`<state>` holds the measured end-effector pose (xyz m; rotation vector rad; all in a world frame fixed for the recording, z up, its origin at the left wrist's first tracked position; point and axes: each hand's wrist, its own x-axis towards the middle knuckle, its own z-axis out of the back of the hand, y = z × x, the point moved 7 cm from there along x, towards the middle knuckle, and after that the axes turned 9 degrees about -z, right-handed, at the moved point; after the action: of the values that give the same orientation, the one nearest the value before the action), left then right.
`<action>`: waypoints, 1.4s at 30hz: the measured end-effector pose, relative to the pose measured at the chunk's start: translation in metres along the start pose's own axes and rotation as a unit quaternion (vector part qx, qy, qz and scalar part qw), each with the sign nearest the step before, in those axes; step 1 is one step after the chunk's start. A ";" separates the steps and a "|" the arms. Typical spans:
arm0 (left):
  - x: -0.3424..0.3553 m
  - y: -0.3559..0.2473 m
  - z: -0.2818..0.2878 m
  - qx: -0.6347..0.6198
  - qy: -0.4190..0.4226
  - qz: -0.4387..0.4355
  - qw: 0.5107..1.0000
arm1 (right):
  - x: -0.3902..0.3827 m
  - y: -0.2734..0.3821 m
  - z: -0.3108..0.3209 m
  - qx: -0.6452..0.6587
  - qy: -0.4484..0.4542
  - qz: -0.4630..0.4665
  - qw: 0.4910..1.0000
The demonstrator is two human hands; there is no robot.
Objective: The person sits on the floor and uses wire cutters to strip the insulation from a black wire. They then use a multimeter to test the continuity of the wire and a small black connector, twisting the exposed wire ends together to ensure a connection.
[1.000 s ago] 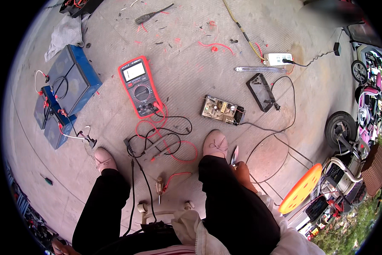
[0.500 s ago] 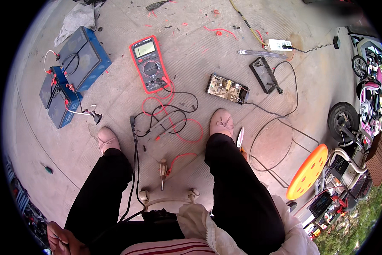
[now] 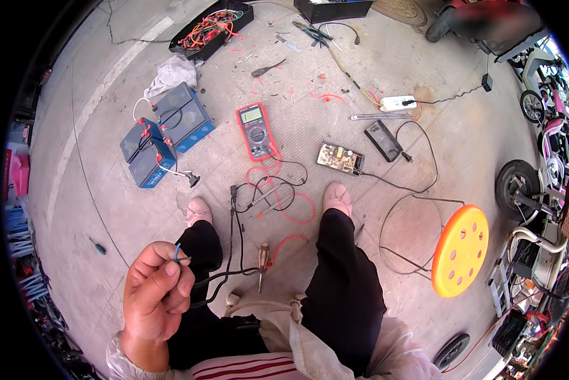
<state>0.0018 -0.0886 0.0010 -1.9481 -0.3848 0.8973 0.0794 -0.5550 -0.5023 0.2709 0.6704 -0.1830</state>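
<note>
My left hand (image 3: 158, 291) is raised at the lower left, fingers pinched on the end of a black cable (image 3: 224, 275) with a thin blue wire (image 3: 178, 250) standing out. My right hand is not visible. Between my feet lie the cable plug, tangled probe leads and a screwdriver (image 3: 263, 254). Beyond them is a red-cased multimeter (image 3: 251, 120). An opened charger with exposed circuit board (image 3: 337, 157) is beside its black cover (image 3: 381, 140). At the left stand blue batteries (image 3: 186, 117) joined by short leads.
An orange stool (image 3: 460, 250) lies tipped at the right, near parked two-wheelers (image 3: 516, 190). A power strip (image 3: 395, 103), a rag (image 3: 170, 76), a black tray of wires (image 3: 205, 35), a black box (image 3: 332, 9) and scattered scraps lie farther up.
My left hand has risen from the lower-left edge with the cable end. My right hand, earlier at scissors beside my right foot, has gone from sight. The view has shifted.
</note>
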 end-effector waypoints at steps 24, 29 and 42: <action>-0.016 -0.036 0.009 -0.102 0.104 -0.145 0.979 | -0.373 0.389 0.354 0.157 0.131 0.455 0.867; -0.029 -0.051 0.031 -0.063 0.010 -0.282 0.957 | -0.418 0.407 0.310 0.107 0.275 0.403 0.866; -0.027 -0.051 0.042 0.106 0.007 -0.363 0.926 | -0.408 0.418 0.291 0.040 0.199 0.488 0.849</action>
<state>-0.0419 -0.0518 0.0429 -1.4335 -0.8892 0.4124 0.0422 -0.2143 0.0534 0.7117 0.8598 0.8509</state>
